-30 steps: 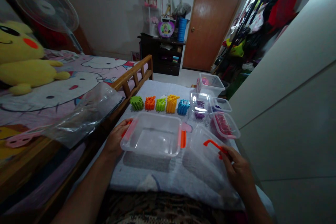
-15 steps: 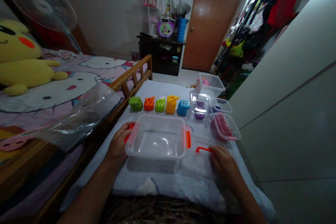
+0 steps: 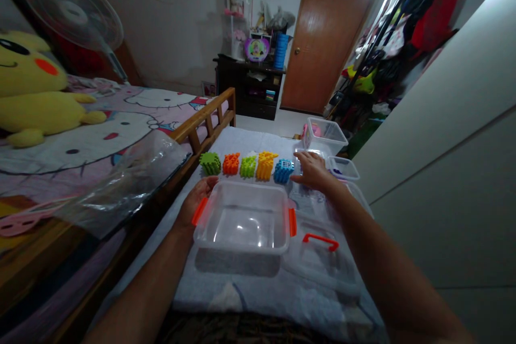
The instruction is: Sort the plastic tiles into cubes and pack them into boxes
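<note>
A clear plastic box (image 3: 242,247) with orange side latches stands on the cloth in front of me, nothing in it. My left hand (image 3: 197,201) is beside its far left corner, fingers stretched forward past the orange latch. Out to the right, my right hand (image 3: 314,171) reaches over the clear containers with fingers apart, beside a stack of blue blocks (image 3: 284,171). The clear lid (image 3: 306,266) with a red handle (image 3: 321,239) lies flat right of the box. Behind the box stand stacks of green (image 3: 210,164), orange (image 3: 231,164), lime (image 3: 248,166) and yellow blocks (image 3: 265,165).
A clear bin (image 3: 326,142) and a small container (image 3: 344,169) stand at the far right, partly behind my right arm. A wooden bed rail (image 3: 201,118) with a plastic bag (image 3: 137,183) over it borders the left. A pale cabinet (image 3: 443,188) borders the right.
My right hand has left the lid's red handle and moved forward to the blue blocks. My left hand has slid forward off the left latch toward the box's far corner.
</note>
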Action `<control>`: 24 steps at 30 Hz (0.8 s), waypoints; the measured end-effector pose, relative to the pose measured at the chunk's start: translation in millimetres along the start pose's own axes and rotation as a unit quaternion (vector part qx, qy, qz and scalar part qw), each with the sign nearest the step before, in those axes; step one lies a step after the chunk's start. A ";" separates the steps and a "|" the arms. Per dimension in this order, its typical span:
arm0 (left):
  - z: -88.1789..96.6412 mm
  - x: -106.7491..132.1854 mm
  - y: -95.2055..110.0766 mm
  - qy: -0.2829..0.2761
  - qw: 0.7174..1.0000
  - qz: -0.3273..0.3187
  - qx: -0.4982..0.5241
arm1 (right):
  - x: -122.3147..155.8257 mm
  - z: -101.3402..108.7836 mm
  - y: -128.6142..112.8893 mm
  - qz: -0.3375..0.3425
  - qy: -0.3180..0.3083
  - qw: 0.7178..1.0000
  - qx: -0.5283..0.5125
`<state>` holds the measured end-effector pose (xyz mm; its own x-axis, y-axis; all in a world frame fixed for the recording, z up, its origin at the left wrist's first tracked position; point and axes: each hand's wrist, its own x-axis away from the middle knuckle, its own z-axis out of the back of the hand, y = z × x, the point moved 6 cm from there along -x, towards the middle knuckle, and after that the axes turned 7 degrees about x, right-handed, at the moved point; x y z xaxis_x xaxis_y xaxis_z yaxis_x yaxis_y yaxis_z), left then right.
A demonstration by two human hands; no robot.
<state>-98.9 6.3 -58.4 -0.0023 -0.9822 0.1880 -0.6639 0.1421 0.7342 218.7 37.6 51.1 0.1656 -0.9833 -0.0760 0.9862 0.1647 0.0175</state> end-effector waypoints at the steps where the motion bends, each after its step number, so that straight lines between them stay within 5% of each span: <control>1: 1.4 1.2 -1.5 -0.013 1.000 0.003 0.001 | -13.8 -9.3 0.5 0.003 -0.017 1.000 0.016; 8: -0.8 8.9 -7.2 -0.052 0.997 0.057 -0.003 | -52.2 -48.9 2.1 0.021 -0.095 0.993 0.072; 24: -5.7 11.6 -7.8 -0.070 0.996 0.053 0.015 | -64.1 -54.3 -11.2 0.048 -0.080 0.992 0.089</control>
<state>-89.5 -5.5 -58.2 -0.1761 -0.9696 0.1698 -0.6761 0.2445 0.6950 197.3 103.0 1.6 0.2424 -0.9657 0.0926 0.9468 0.2563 0.1945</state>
